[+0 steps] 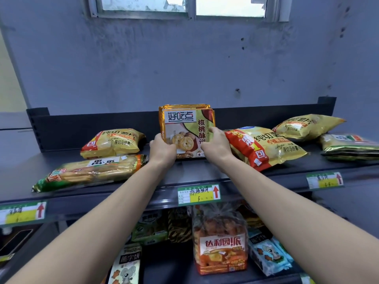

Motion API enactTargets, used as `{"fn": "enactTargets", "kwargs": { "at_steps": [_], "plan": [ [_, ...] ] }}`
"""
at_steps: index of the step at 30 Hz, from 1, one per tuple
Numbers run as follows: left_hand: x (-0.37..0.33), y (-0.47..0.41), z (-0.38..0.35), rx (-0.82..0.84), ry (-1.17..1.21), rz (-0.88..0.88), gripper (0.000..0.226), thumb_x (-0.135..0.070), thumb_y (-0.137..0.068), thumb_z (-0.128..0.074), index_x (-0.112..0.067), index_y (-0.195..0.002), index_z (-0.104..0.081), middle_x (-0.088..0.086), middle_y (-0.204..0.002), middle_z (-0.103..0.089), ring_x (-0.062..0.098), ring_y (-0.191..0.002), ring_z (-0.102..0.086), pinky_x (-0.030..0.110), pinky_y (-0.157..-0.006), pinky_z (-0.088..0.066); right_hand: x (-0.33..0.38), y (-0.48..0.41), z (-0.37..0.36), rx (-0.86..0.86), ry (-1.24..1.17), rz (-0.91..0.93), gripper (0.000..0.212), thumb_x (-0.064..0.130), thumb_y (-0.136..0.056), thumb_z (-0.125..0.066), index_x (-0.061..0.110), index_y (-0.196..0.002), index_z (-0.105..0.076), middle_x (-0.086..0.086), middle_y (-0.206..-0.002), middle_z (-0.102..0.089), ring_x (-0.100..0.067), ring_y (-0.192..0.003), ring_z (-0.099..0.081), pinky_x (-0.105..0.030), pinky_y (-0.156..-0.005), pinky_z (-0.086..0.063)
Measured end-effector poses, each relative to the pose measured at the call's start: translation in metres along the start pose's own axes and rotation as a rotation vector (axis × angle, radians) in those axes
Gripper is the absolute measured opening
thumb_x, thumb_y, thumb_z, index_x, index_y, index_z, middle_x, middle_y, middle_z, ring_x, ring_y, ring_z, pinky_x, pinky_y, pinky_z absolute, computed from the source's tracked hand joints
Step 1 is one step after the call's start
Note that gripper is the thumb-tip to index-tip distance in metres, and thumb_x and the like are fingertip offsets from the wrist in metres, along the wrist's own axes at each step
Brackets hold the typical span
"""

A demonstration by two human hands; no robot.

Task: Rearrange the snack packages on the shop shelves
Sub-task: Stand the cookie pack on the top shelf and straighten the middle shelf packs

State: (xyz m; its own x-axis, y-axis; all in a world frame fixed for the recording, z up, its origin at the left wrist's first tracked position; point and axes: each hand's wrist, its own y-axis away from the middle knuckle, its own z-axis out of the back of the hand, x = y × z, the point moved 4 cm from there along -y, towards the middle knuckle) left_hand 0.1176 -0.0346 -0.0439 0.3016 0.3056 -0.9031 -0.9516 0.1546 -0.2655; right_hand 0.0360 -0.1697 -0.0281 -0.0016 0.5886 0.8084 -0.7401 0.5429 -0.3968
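An orange-and-gold walnut biscuit pack [185, 124] stands upright at the middle of the dark top shelf [205, 171], with more of the same kind stacked behind it. My left hand [163, 149] grips its lower left edge. My right hand [216, 146] grips its lower right edge. A yellow chip bag [112, 142] lies to the left. In front of that bag a long green-ended biscuit pack [90, 172] lies flat. A large yellow-and-red chip bag [266, 148] rests just right of my right hand.
Another yellow chip bag [307, 126] and a green pack [350, 146] lie at the far right. Price tags [199, 194] line the shelf's front edge. The lower shelf holds a clear bag of orange cakes [220, 240], blue packs [268, 257] and other snacks. A grey wall stands behind.
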Motion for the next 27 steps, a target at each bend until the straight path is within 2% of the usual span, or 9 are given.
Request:
{"fn": "enactTargets", "kwargs": {
  "at_steps": [2, 4, 7, 11, 15, 17, 22, 24, 27],
  "plan": [
    [-0.01, 0.016, 0.0, -0.01, -0.003, -0.062, 0.045, -0.01, -0.088, -0.054, -0.011, -0.132, -0.044, 0.011, -0.13, -0.05, 0.025, -0.111, -0.055, 0.036, -0.095, -0.049, 0.004, 0.012, 0.005, 0.02, 0.017, 0.043, 0.056, -0.001, -0.085, -0.051, 0.006, -0.14, -0.04, -0.011, -0.142, -0.043, -0.024, -0.129, -0.043, -0.034, -0.109, -0.036],
    [-0.021, 0.034, -0.001, -0.026, 0.003, -0.114, 0.043, -0.008, -0.09, -0.052, -0.008, -0.132, -0.046, 0.01, -0.13, -0.051, 0.022, -0.111, -0.054, 0.031, -0.09, -0.048, 0.006, 0.024, 0.011, 0.036, 0.034, 0.089, 0.052, 0.002, -0.087, -0.052, 0.008, -0.138, -0.044, -0.009, -0.141, -0.046, -0.022, -0.13, -0.043, -0.028, -0.107, -0.034],
    [-0.037, 0.061, -0.005, -0.024, 0.03, -0.177, 0.034, -0.005, -0.089, -0.052, -0.006, -0.123, -0.054, 0.009, -0.117, -0.059, 0.021, -0.105, -0.056, 0.031, -0.093, -0.048, 0.005, 0.041, 0.026, 0.046, 0.039, 0.145, 0.044, 0.007, -0.09, -0.054, 0.01, -0.134, -0.05, -0.006, -0.138, -0.051, -0.019, -0.128, -0.045, -0.024, -0.103, -0.034],
    [-0.05, 0.087, -0.022, 0.017, 0.055, -0.202, 0.027, -0.003, -0.09, -0.052, -0.006, -0.116, -0.058, 0.005, -0.107, -0.059, 0.017, -0.098, -0.055, 0.024, -0.083, -0.042, -0.003, 0.056, 0.054, 0.037, 0.074, 0.175, 0.04, 0.005, -0.089, -0.054, 0.01, -0.128, -0.056, -0.005, -0.132, -0.057, -0.019, -0.124, -0.05, -0.025, -0.104, -0.038],
    [-0.062, 0.104, -0.044, 0.069, 0.044, -0.204, 0.03, -0.005, -0.09, -0.052, -0.007, -0.119, -0.058, 0.006, -0.109, -0.059, 0.015, -0.098, -0.053, 0.023, -0.082, -0.04, -0.013, 0.062, 0.092, -0.017, 0.09, 0.158, 0.037, 0.004, -0.088, -0.052, 0.01, -0.124, -0.06, -0.005, -0.125, -0.062, -0.019, -0.113, -0.057, -0.016, -0.091, -0.037],
    [-0.068, 0.111, -0.055, 0.095, 0.053, -0.191, 0.03, -0.006, -0.091, -0.051, -0.008, -0.12, -0.057, 0.004, -0.107, -0.057, 0.015, -0.096, -0.052, 0.022, -0.079, -0.037, -0.019, 0.063, 0.111, -0.045, 0.098, 0.14, 0.036, 0.006, -0.088, -0.051, 0.011, -0.123, -0.06, -0.005, -0.124, -0.063, -0.02, -0.104, -0.058, -0.019, -0.087, -0.039],
    [-0.088, 0.124, -0.082, 0.124, 0.077, -0.169, 0.029, -0.004, -0.089, -0.052, -0.007, -0.117, -0.058, 0.009, -0.11, -0.062, 0.02, -0.098, -0.056, 0.025, -0.085, -0.043, -0.035, 0.058, 0.153, -0.07, 0.112, 0.092, 0.036, 0.006, -0.09, -0.05, 0.01, -0.124, -0.059, -0.004, -0.129, -0.06, -0.018, -0.122, -0.052, -0.022, -0.099, -0.037],
    [-0.094, 0.125, -0.092, 0.144, 0.08, -0.16, 0.029, -0.005, -0.09, -0.051, -0.007, -0.118, -0.058, 0.008, -0.112, -0.062, 0.018, -0.097, -0.055, 0.021, -0.079, -0.043, -0.042, 0.052, 0.166, -0.074, 0.107, 0.087, 0.035, 0.007, -0.091, -0.05, 0.011, -0.124, -0.059, -0.004, -0.129, -0.059, -0.017, -0.122, -0.051, -0.023, -0.1, -0.038],
    [-0.101, 0.121, -0.107, 0.198, 0.086, -0.13, 0.031, -0.007, -0.093, -0.05, -0.007, -0.124, -0.053, 0.006, -0.116, -0.058, 0.01, -0.092, -0.053, 0.007, -0.056, -0.042, -0.049, 0.038, 0.176, -0.07, 0.108, 0.084, 0.034, 0.008, -0.092, -0.05, 0.011, -0.125, -0.058, -0.004, -0.13, -0.059, -0.017, -0.119, -0.054, -0.022, -0.097, -0.039]
  ]
}}
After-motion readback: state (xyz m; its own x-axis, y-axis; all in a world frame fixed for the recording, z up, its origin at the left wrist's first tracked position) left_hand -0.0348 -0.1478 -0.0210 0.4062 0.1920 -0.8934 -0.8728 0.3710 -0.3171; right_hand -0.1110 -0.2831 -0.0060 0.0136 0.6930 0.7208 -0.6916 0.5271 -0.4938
